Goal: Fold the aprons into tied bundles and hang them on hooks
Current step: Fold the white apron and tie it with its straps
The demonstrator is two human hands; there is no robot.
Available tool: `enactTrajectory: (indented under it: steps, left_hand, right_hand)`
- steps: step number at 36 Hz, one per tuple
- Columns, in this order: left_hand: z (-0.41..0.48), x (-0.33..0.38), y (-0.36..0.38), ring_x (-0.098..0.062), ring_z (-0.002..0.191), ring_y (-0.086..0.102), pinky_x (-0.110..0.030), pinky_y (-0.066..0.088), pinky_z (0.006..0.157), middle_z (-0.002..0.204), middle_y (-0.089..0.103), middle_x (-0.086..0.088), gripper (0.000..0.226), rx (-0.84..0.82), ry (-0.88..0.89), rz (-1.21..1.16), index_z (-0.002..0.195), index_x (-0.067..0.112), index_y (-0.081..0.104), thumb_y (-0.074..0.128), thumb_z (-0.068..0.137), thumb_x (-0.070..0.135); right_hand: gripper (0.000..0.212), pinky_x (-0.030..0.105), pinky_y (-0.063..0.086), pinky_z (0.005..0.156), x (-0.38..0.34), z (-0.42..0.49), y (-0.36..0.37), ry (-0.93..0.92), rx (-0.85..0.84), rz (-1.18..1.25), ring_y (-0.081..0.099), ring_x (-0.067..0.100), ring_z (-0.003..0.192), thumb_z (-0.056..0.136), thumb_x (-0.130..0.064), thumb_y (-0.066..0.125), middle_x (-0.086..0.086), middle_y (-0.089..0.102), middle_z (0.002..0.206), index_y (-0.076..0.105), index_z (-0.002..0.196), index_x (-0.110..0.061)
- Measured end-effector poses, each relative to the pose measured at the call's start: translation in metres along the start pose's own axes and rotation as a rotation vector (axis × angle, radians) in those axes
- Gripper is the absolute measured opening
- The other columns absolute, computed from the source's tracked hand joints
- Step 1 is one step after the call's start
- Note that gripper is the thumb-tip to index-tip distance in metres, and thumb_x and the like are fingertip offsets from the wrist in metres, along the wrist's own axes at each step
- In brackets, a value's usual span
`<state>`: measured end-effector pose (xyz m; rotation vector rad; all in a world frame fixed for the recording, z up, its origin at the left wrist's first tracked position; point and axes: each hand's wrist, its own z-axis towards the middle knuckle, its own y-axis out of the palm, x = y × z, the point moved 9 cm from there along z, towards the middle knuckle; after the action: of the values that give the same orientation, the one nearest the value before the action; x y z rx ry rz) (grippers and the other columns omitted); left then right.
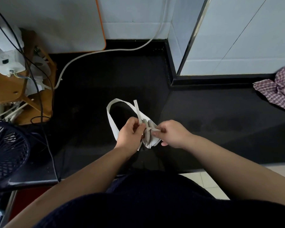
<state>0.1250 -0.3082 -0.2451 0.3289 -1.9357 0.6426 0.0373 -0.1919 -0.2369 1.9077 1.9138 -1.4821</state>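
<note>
A white apron, folded into a small bundle (149,137), lies on the black counter (92,99) between my hands. Its neck strap forms a loop (111,112) stretching away to the left. My left hand (130,132) pinches one white tie strap (137,109) whose loose end sticks up and away. My right hand (173,134) pinches the other strap end (155,129) across the bundle's middle, where the two ties cross. A checked pink apron (276,89) lies crumpled on the counter at the far right.
A dark fan (7,153) stands at the counter's left front. A wooden rack (20,89) with white devices and cables sits at the left. A white cable (92,53) runs across the back. A white board with orange edge (72,22) leans on the tiled wall.
</note>
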Motion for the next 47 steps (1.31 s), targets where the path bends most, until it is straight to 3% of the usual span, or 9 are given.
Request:
enactTrajectory:
  steps: [5,12,15,19,25,33,37,41,47]
  left_hand:
    - [-0.002,0.008,0.008,-0.01,0.083,0.067,-0.027,0.055,0.08,0.085,0.069,0.002,0.011,-0.095,0.054,-0.073,0.097,0.019,0.063,0.056,0.097,0.027]
    - [-0.006,0.008,0.012,0.0,0.07,0.064,-0.013,0.049,0.067,0.07,0.067,0.011,0.014,-0.128,0.052,-0.139,0.096,0.011,0.061,0.05,0.099,0.018]
    - [-0.002,0.004,0.011,0.0,0.074,0.064,-0.016,0.052,0.072,0.071,0.068,0.013,0.012,-0.131,0.047,-0.114,0.093,0.012,0.061,0.05,0.099,0.015]
    - [0.001,0.004,0.006,0.004,0.074,0.063,-0.013,0.05,0.074,0.072,0.068,0.017,0.016,-0.099,0.067,-0.094,0.088,0.016,0.061,0.05,0.099,0.011]
    - [-0.003,0.002,0.002,0.004,0.077,0.063,-0.01,0.048,0.071,0.076,0.069,0.014,0.016,-0.085,0.063,-0.085,0.09,0.015,0.063,0.051,0.098,0.011]
    - [-0.003,-0.002,0.001,-0.016,0.083,0.065,-0.022,0.05,0.074,0.089,0.07,-0.005,0.01,-0.068,0.055,-0.026,0.09,0.015,0.061,0.054,0.097,0.017]
    - [-0.006,-0.009,-0.001,0.004,0.063,0.058,-0.011,0.046,0.06,0.074,0.064,0.003,0.015,-0.011,0.026,-0.033,0.081,0.017,0.055,0.057,0.096,0.017]
    - [-0.003,-0.008,-0.01,0.002,0.062,0.057,-0.01,0.044,0.053,0.076,0.064,0.004,0.013,0.051,0.015,-0.021,0.084,0.017,0.054,0.057,0.096,0.021]
    - [-0.005,-0.006,-0.012,-0.007,0.072,0.063,-0.014,0.051,0.062,0.083,0.068,0.002,0.01,0.049,0.01,-0.121,0.087,0.015,0.056,0.055,0.097,0.018]
  right_hand:
    - [0.026,0.04,0.055,0.086,0.006,0.003,-0.001,0.008,-0.098,0.002,0.07,0.018,0.081,0.095,-0.036,0.054,0.009,0.069,0.092,0.067,0.088,-0.014]
    - [0.024,0.027,0.058,0.063,0.0,0.001,-0.006,-0.057,-0.047,-0.084,0.064,0.015,0.072,0.097,-0.037,0.049,-0.001,0.061,0.082,0.059,0.081,-0.022]
    - [0.024,0.025,0.047,0.061,-0.009,0.002,-0.016,-0.145,0.079,-0.181,0.053,0.004,0.056,0.097,-0.034,0.052,-0.008,0.053,0.068,0.064,0.088,-0.015]
    - [0.029,0.017,0.039,0.054,-0.007,0.007,-0.013,-0.136,0.1,-0.145,0.054,0.004,0.053,0.097,-0.032,0.051,-0.001,0.059,0.07,0.056,0.071,-0.021]
    - [0.023,0.024,0.051,0.062,0.014,0.014,-0.005,0.048,0.027,0.013,0.063,0.011,0.058,0.096,-0.035,0.051,0.002,0.066,0.082,0.064,0.093,-0.017]
    - [0.032,0.032,0.05,0.059,0.015,0.01,-0.004,0.135,0.291,0.119,0.062,0.019,0.067,0.086,-0.036,0.067,0.005,0.062,0.073,0.042,0.073,-0.02]
    - [0.034,0.041,0.057,0.069,0.018,0.005,0.02,0.247,0.174,0.384,0.064,0.027,0.064,0.093,-0.023,0.049,0.01,0.059,0.064,0.052,0.062,-0.01]
    - [0.028,0.045,0.059,0.077,0.006,0.002,0.036,0.268,0.058,0.736,0.069,0.035,0.086,0.091,-0.014,0.047,0.019,0.065,0.082,0.064,0.088,0.008]
    - [0.025,0.038,0.058,0.082,-0.005,0.001,0.031,0.158,0.077,0.584,0.067,0.02,0.075,0.089,-0.01,0.062,0.003,0.062,0.063,0.062,0.064,-0.009]
